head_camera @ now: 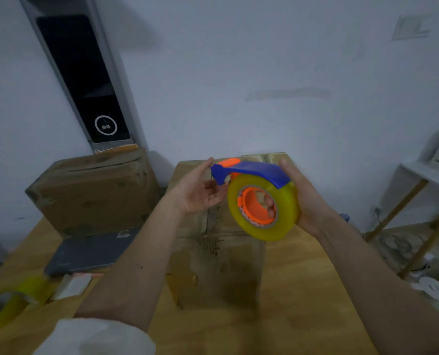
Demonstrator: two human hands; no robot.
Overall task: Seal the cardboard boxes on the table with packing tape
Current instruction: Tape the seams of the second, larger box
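Observation:
A tape dispenser (260,198) with a blue guard, an orange core and a yellowish roll of packing tape is held in the air above a cardboard box (213,257) in the middle of the table. My right hand (305,198) grips the dispenser from its right side, with fingertips showing through the core. My left hand (200,190) is open with relaxed fingers just left of the dispenser's blue front tip. Whether it touches the tip I cannot tell. A second cardboard box (92,193) stands at the back left.
A dark flat device (90,252) lies on the wooden table (302,303) in front of the left box. A spare yellowish tape roll (5,306) sits at the front left. A tall appliance (85,78) stands against the wall. White shelving (423,190) is at the right.

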